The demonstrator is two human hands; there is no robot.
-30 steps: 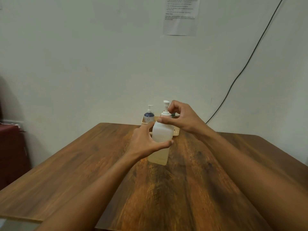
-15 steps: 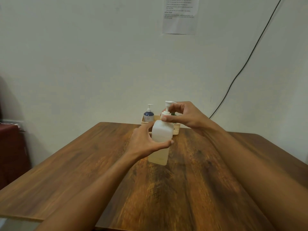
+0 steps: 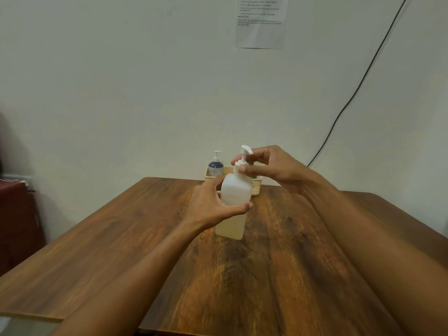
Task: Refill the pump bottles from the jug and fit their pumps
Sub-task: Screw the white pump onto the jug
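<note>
At grained wooden table (image 3: 291,263), left hand (image 3: 208,207) grips squarish translucent bottle (image 3: 236,190); right hand (image 3: 274,166) pinches white pump (image 3: 243,157).

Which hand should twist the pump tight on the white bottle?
Probably the right hand: it pinches the pump collar atop the white bottle, ready to turn. The left hand grips the bottle's body, steadying it.

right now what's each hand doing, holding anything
Left hand: grips the white bottle round its body.
Right hand: pinches the pump at the bottle's neck.
</note>
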